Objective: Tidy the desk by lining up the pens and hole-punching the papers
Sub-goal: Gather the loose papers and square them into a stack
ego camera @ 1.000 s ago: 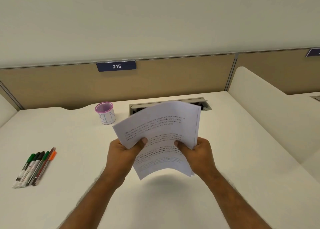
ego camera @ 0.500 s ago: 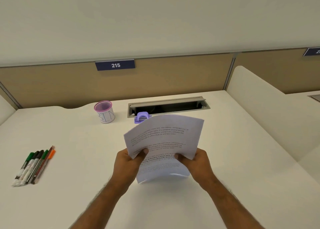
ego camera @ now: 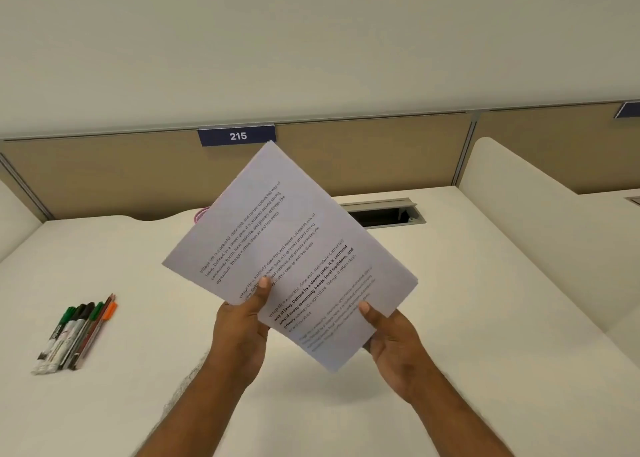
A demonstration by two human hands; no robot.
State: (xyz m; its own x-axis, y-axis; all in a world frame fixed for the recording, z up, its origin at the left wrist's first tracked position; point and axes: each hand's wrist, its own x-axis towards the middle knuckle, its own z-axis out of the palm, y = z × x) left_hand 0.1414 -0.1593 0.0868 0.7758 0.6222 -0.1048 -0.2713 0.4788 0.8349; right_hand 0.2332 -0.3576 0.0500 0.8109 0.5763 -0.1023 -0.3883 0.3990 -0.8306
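Note:
A stack of printed white papers (ego camera: 291,235) is held up in the air above the desk, turned so its text runs diagonally. My left hand (ego camera: 242,328) pinches its lower left edge, thumb on the front. My right hand (ego camera: 391,342) grips the lower right edge, thumb on top. Several pens and markers (ego camera: 74,333) lie side by side in a row on the left of the desk. The papers hide the purple hole punch. Only a sliver of the pink-rimmed cup (ego camera: 201,214) shows at the stack's left edge.
The white desk (ego camera: 485,318) is bounded by a tan partition with a "215" label (ego camera: 237,135) at the back and a white divider (ego camera: 540,221) on the right. A cable slot (ego camera: 384,213) opens at the back of the desk.
Both hands have raised the papers and rotated them counter-clockwise into a diagonal. The stack now covers the hole punch and most of the cup.

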